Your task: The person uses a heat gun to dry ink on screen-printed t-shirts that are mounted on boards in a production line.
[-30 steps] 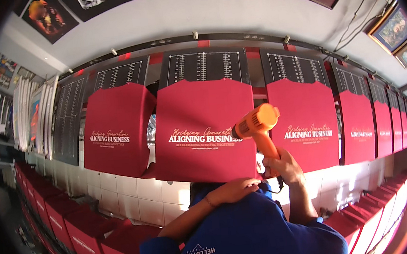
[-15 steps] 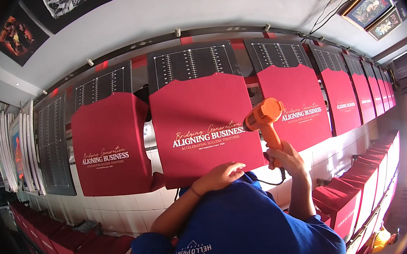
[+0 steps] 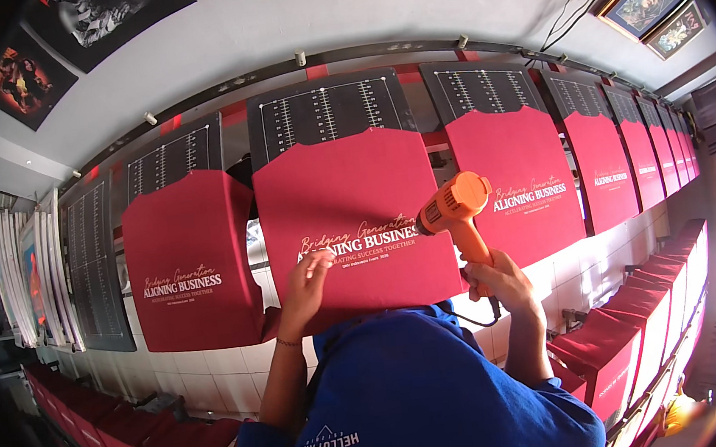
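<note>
My right hand [image 3: 506,283] is wrapped round the handle of an orange heat gun [image 3: 458,202]. Its nozzle points left at the white-and-gold print on a red shirt [image 3: 341,178], which lies stretched on a dark board [image 3: 327,111] marked with white scales. Over the left part of that print is my left hand [image 3: 304,286], fingers extended and holding nothing; whether the fingertips touch the cloth I cannot tell. A dark cord [image 3: 479,323] hangs from the heat gun's handle. My hand hides some of the lettering.
More red shirts on boards flank this one, left [image 3: 184,230] and right [image 3: 515,167]. A bare scaled board [image 3: 93,264] and upright frames [image 3: 56,275] stand far left. Another row of red shirts [image 3: 603,342] runs behind me. A person in yellow [image 3: 681,412] appears lower right.
My left hand has moved left and forward, from the shirt's near edge onto the print. The heat gun has shifted slightly left, still in my right hand.
</note>
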A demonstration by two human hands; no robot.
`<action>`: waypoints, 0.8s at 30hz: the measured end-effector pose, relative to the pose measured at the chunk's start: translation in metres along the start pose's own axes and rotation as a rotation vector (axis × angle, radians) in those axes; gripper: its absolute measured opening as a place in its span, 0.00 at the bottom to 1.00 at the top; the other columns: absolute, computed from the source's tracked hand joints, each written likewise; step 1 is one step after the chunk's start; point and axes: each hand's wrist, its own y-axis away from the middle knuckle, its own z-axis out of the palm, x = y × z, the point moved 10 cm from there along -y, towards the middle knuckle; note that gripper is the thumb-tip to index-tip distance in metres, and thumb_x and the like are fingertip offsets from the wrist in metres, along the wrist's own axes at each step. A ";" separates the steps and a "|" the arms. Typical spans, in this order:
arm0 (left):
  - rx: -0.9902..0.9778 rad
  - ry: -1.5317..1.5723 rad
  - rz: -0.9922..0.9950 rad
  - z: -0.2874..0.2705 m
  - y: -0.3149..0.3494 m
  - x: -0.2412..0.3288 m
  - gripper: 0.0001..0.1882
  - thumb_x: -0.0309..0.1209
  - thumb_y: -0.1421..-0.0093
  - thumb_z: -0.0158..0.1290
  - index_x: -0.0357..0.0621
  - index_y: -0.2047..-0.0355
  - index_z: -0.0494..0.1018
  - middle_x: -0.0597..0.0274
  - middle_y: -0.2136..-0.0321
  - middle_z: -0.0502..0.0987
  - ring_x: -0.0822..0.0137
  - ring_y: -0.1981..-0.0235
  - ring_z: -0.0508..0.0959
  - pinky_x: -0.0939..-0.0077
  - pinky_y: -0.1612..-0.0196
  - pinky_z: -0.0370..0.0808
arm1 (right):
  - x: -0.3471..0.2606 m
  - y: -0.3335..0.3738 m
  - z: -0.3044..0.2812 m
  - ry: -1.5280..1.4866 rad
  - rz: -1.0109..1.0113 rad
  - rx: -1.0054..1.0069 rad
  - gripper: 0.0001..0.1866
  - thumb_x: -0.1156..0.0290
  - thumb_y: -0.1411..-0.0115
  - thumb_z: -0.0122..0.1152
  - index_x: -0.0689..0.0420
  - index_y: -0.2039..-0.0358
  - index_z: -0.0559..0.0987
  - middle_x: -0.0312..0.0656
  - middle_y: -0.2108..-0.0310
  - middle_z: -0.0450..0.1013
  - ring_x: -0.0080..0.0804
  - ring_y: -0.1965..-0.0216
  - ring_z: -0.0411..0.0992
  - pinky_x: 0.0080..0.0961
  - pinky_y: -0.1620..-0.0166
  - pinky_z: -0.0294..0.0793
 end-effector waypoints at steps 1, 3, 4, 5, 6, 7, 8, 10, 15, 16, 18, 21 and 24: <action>0.056 0.018 -0.011 -0.012 0.001 -0.003 0.16 0.35 0.26 0.46 0.34 0.51 0.74 0.56 0.57 0.81 0.70 0.56 0.78 0.74 0.49 0.74 | 0.001 -0.001 -0.001 0.001 0.007 0.001 0.19 0.69 0.38 0.58 0.68 0.51 0.72 0.38 0.75 0.71 0.24 0.78 0.71 0.21 0.73 0.71; 0.141 0.022 -0.045 -0.030 0.002 0.005 0.15 0.35 0.26 0.46 0.35 0.52 0.75 0.57 0.57 0.81 0.70 0.56 0.78 0.75 0.49 0.73 | 0.001 -0.002 -0.002 0.007 0.003 0.003 0.19 0.69 0.38 0.58 0.68 0.51 0.72 0.38 0.75 0.71 0.23 0.79 0.71 0.21 0.73 0.71; 0.169 0.009 -0.040 -0.038 0.001 0.005 0.16 0.36 0.26 0.46 0.35 0.52 0.75 0.57 0.57 0.81 0.70 0.56 0.78 0.75 0.50 0.73 | 0.000 -0.003 0.000 0.014 -0.009 0.007 0.19 0.69 0.38 0.58 0.68 0.51 0.73 0.38 0.76 0.70 0.23 0.79 0.71 0.21 0.73 0.71; 0.199 -0.002 -0.035 -0.048 0.001 0.003 0.17 0.37 0.26 0.46 0.35 0.52 0.75 0.58 0.57 0.81 0.71 0.56 0.78 0.75 0.50 0.73 | -0.001 -0.004 0.001 0.023 -0.022 0.009 0.19 0.69 0.39 0.57 0.68 0.51 0.73 0.38 0.76 0.70 0.23 0.79 0.71 0.21 0.73 0.71; 0.229 -0.013 -0.030 -0.057 0.002 0.003 0.17 0.38 0.26 0.46 0.35 0.52 0.75 0.59 0.57 0.81 0.71 0.56 0.79 0.75 0.50 0.74 | 0.001 -0.005 0.001 0.011 -0.018 0.000 0.18 0.69 0.38 0.57 0.68 0.51 0.73 0.37 0.76 0.70 0.23 0.79 0.71 0.21 0.73 0.71; 0.265 -0.025 -0.043 -0.066 0.003 0.001 0.19 0.40 0.26 0.46 0.35 0.52 0.75 0.58 0.57 0.81 0.69 0.56 0.79 0.74 0.50 0.74 | 0.003 -0.006 -0.001 -0.001 -0.014 -0.008 0.18 0.69 0.38 0.57 0.68 0.51 0.73 0.37 0.77 0.70 0.23 0.79 0.71 0.21 0.73 0.71; 0.306 -0.028 -0.043 -0.076 0.005 -0.003 0.19 0.40 0.27 0.46 0.35 0.52 0.76 0.57 0.57 0.81 0.69 0.56 0.79 0.74 0.50 0.74 | 0.003 -0.008 -0.001 -0.011 -0.013 -0.018 0.18 0.69 0.38 0.57 0.68 0.52 0.73 0.37 0.77 0.70 0.23 0.79 0.71 0.21 0.73 0.71; 0.383 -0.035 -0.043 -0.095 0.007 -0.016 0.19 0.40 0.27 0.47 0.35 0.52 0.76 0.56 0.56 0.81 0.67 0.56 0.80 0.72 0.49 0.74 | -0.001 -0.005 0.002 0.013 -0.019 -0.008 0.18 0.69 0.38 0.57 0.68 0.51 0.73 0.37 0.77 0.70 0.23 0.79 0.71 0.21 0.73 0.72; 0.558 -0.196 -0.103 -0.129 0.017 -0.051 0.18 0.37 0.27 0.46 0.31 0.52 0.74 0.52 0.58 0.80 0.63 0.56 0.80 0.70 0.50 0.74 | 0.001 -0.002 -0.003 -0.014 0.005 -0.008 0.20 0.67 0.39 0.60 0.68 0.53 0.73 0.37 0.80 0.71 0.24 0.79 0.71 0.22 0.71 0.72; 0.556 -0.212 -0.124 -0.132 0.018 -0.060 0.18 0.38 0.27 0.46 0.32 0.52 0.74 0.54 0.58 0.80 0.64 0.55 0.79 0.70 0.50 0.73 | -0.002 0.001 -0.001 -0.001 -0.005 0.019 0.20 0.67 0.39 0.60 0.68 0.53 0.73 0.37 0.79 0.71 0.24 0.79 0.71 0.22 0.71 0.72; 0.549 -0.241 -0.168 -0.136 0.024 -0.084 0.19 0.39 0.27 0.46 0.34 0.52 0.74 0.57 0.59 0.79 0.66 0.54 0.77 0.71 0.50 0.73 | -0.002 0.004 -0.001 -0.018 0.001 0.026 0.20 0.67 0.40 0.60 0.68 0.53 0.73 0.38 0.79 0.70 0.24 0.79 0.71 0.22 0.71 0.73; 0.476 -0.156 -0.225 -0.129 0.027 -0.112 0.24 0.45 0.26 0.43 0.34 0.49 0.73 0.56 0.57 0.79 0.65 0.55 0.79 0.69 0.50 0.74 | 0.005 0.003 -0.006 -0.091 -0.007 -0.026 0.19 0.68 0.40 0.61 0.68 0.53 0.73 0.38 0.78 0.70 0.24 0.78 0.71 0.23 0.71 0.74; 0.515 0.243 -0.446 -0.114 0.041 -0.144 0.29 0.51 0.26 0.40 0.33 0.51 0.74 0.53 0.58 0.81 0.65 0.58 0.80 0.70 0.54 0.78 | 0.002 0.010 -0.005 -0.077 -0.007 0.017 0.20 0.69 0.40 0.61 0.69 0.52 0.73 0.37 0.77 0.70 0.24 0.78 0.71 0.23 0.70 0.74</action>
